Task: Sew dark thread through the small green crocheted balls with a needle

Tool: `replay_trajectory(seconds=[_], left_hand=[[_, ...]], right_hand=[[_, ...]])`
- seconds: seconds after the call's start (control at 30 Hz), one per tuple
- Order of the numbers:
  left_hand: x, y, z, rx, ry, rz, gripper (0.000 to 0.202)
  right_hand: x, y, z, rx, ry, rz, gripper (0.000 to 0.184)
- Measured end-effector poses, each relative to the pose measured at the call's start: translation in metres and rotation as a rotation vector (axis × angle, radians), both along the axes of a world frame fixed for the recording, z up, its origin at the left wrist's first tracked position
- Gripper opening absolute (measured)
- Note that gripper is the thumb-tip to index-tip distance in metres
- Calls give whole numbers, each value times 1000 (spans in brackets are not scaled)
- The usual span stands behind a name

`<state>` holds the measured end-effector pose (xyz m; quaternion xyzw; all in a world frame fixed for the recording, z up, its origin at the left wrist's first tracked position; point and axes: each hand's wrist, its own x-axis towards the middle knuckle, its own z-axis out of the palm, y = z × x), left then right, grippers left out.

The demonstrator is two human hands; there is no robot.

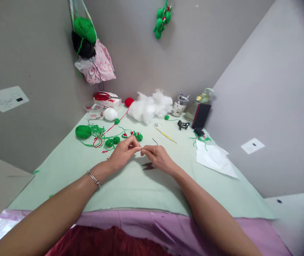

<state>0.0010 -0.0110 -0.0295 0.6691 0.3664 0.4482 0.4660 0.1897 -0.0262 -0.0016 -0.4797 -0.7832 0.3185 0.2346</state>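
Green crocheted balls (109, 143) lie at ten o'clock from the left hand (123, 152) on a pale green desk (165, 195), scissors (151, 165) at eight o'clock from the right hand (158, 156), both hands' fingers pinched narrow, anything between them too small to tell.

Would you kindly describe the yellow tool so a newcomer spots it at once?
On the pale green tabletop, find the fluffy white stuffing. Between it and the right hand lies the slim tool; its yellow sets it apart from the black clip.
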Motion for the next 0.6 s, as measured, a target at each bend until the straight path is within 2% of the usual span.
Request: replay_trajectory(seconds=[0.1, 0.3, 0.47, 0.6], left_hand=[[0, 1, 3, 32, 19, 41, 15], [-7, 11, 0, 21, -105, 109, 12], [-8, 10, -3, 13, 59, -3, 16], [-8, 7, 2, -42, 133, -69, 23]], right_hand=[[1, 1, -1, 7, -5, -28, 29], [4, 5, 2, 71, 13, -79, 27], [9, 10, -2, 61, 147, -113, 27], [13, 12, -4, 54, 204, -133, 29]])
